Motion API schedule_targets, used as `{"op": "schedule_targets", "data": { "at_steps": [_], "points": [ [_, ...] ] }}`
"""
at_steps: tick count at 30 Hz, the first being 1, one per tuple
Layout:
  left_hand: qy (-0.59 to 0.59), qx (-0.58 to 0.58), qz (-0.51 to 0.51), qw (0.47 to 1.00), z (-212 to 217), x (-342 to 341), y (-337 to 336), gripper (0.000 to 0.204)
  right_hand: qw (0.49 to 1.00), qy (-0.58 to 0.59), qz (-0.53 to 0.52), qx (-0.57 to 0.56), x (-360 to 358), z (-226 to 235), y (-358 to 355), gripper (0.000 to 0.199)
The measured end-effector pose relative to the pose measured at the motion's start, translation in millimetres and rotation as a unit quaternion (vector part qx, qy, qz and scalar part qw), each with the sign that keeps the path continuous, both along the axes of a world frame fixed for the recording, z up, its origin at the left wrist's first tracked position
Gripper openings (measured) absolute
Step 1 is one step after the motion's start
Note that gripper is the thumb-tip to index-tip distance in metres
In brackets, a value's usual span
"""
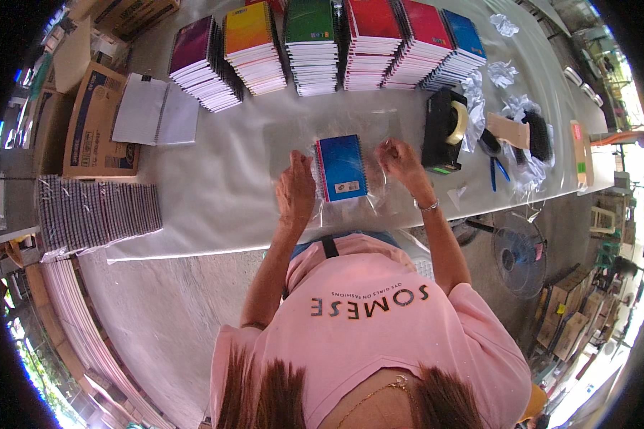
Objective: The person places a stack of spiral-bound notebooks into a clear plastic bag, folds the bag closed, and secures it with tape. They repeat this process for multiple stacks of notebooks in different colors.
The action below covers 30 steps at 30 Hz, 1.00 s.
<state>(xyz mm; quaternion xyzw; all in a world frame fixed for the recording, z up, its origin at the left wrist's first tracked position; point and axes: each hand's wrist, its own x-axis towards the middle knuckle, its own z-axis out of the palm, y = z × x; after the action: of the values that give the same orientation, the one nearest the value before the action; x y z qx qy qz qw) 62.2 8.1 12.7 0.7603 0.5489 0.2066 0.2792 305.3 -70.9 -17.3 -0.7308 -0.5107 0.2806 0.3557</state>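
Observation:
A blue spiral notebook [341, 169] lies on the table in front of me, with a white label near its lower edge. Clear plastic film [383, 200] spreads around and under it, creased and shiny. My left hand [295, 187] is beside the notebook's left edge, fingers curled and closed on the film. On the other side my right hand [404, 166] pinches the film a little away from the notebook's spiral edge. Neither hand appears to grip the notebook itself. The exact fingertip hold is small and partly hidden.
Stacks of spiral notebooks [311, 61] in several colours line the far side. A black tape dispenser [442, 132] stands to the right, near crumpled paper [474, 100] and blue-handled pliers [499, 171]. At left are an open notebook [157, 111], a carton [96, 118] and packed notebooks [100, 214].

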Motion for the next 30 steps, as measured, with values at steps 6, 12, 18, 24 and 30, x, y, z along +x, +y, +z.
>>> {"op": "schedule_targets", "data": {
  "at_steps": [6, 12, 18, 24, 30],
  "points": [
    [0.012, -0.051, -0.012, 0.999, 14.1, 17.9, -5.7, 0.022, 1.0, -0.001, -0.019, 0.016, -38.6, 10.2, 1.5, 0.016],
    [0.026, -0.068, -0.049, 0.996, -6.4, 36.9, -7.5, 0.016, 0.998, -0.006, -0.048, 0.047, -73.6, 13.8, 14.2, 0.014],
    [0.079, -0.154, -0.07, 0.982, -6.1, 48.4, -8.6, 0.013, 0.992, -0.098, -0.053, -0.065, -91.8, 17.8, 21.5, 0.015],
    [0.048, -0.162, -0.074, 0.983, -2.7, 53.0, -0.4, 0.032, 0.986, -0.122, -0.076, -0.08, -94.7, 11.0, 23.7, 0.013],
    [0.01, -0.039, -0.245, 0.969, -10.1, 17.3, 34.6, 0.013, 0.992, -0.11, -0.047, -0.048, -90.8, 13.9, 27.8, 0.013]
  ]
}}
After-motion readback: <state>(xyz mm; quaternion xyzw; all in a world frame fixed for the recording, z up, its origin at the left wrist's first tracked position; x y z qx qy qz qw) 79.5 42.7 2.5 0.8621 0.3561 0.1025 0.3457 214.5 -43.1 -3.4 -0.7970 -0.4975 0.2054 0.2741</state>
